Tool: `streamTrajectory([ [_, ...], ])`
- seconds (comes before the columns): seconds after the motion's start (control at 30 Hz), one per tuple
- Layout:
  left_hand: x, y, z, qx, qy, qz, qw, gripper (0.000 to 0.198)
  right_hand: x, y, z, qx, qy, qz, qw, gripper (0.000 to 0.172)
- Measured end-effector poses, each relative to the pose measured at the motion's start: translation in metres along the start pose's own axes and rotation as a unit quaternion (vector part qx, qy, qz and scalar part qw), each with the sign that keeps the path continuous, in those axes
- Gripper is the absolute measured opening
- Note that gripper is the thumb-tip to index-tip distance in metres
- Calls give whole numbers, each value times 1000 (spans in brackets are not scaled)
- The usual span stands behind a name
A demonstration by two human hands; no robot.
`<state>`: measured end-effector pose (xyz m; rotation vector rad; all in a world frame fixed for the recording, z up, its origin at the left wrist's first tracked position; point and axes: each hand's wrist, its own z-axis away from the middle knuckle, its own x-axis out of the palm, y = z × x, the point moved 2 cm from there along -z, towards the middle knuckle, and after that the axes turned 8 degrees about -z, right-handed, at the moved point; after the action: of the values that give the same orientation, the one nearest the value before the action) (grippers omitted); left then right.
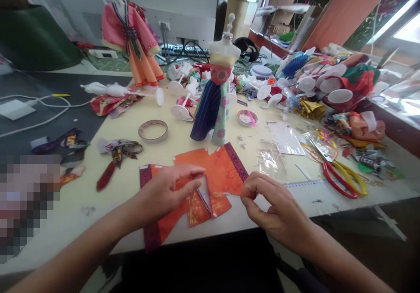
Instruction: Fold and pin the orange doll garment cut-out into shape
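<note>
An orange doll garment [220,169] with dark purple patterned bands at its sleeve ends lies spread on the table in front of me. Its neckline gap, edged with patterned trim, shows near the middle. My left hand [170,185] is over the garment's left side, thumb and forefinger apart beside the neckline; the other fingers are partly hidden. At the right sleeve's lower corner, my right hand [269,203] is closed in a pinch on the garment's edge. Whether a needle or thread is also between those fingertips cannot be made out.
A doll dress form [225,50] in a blue and green skirt stands behind the garment. Tape rolls [152,131] lie to the left and farther back. Red and yellow-handled scissors [341,179] and a ruler [302,185] lie right. Stands and cloth scraps crowd the back.
</note>
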<state>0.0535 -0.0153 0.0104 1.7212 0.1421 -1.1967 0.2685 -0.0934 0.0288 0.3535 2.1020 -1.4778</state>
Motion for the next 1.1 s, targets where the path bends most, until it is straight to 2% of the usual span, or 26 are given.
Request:
streamTrajectory([
  [0.13,6,-12,16,100,26,-130,986,32,15,8,1,62,57,-52,995,13],
  [0.23,18,-12,28,169,13,-191,967,32,24,13,2,106,96,-99,985,11],
  [0.3,25,-11,35,188,-2,-212,959,31,31,14,2,121,116,-138,976,10],
  [0.4,29,-14,43,190,-14,-227,955,28,45,14,1,142,119,-195,963,9],
  [0.6,22,-21,50,185,-10,-232,955,26,62,20,1,181,76,-258,946,14],
  [0.77,19,-23,54,199,-16,-216,956,29,59,28,1,205,82,-277,935,18],
  [0.9,15,-21,53,199,-29,-216,956,35,51,27,-2,194,107,-237,946,16],
  [1.1,10,-17,41,198,-34,-202,959,30,47,26,-12,187,152,-208,948,13],
])
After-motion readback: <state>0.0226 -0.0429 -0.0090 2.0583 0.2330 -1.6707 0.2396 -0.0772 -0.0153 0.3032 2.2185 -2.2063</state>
